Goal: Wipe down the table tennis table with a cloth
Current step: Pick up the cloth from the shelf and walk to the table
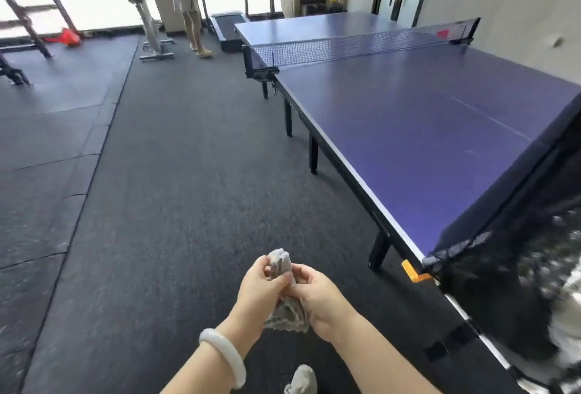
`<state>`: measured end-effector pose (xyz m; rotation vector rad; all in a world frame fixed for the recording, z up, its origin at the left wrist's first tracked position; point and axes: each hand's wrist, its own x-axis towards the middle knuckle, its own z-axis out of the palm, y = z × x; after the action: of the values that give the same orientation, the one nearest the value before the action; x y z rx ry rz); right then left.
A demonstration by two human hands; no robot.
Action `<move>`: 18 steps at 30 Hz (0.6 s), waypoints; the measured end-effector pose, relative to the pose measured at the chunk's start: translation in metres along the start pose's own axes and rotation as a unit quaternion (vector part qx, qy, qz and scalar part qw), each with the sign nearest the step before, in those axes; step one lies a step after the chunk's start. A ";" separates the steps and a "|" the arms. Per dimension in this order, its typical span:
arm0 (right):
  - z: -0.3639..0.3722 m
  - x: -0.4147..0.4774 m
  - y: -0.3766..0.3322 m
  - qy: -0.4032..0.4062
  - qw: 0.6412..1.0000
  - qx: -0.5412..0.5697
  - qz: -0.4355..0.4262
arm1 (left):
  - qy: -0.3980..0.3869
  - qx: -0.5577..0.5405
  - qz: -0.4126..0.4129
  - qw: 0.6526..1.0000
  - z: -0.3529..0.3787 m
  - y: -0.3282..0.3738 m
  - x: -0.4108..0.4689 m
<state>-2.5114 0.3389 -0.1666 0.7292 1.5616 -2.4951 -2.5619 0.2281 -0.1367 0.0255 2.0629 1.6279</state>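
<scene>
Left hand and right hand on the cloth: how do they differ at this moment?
The left hand has a white bangle on its wrist; the right hand has a bare wrist. The left hand pinches the cloth near its upper end; the right hand grips it lower down. Both hold the same bunched cloth, off the table.

Forearms forward, left hand (263, 285) and right hand (319, 299) close together, both curled round one bunched cloth (287, 313).
</scene>
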 end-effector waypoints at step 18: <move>-0.188 0.217 -0.181 0.397 0.855 0.327 -0.075 | -0.407 0.153 -0.013 0.901 0.216 0.160 0.394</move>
<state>-2.7000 0.6211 -0.1828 2.0013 0.8277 -3.0568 -2.8660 0.5944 -0.1709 0.6680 1.5960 0.9882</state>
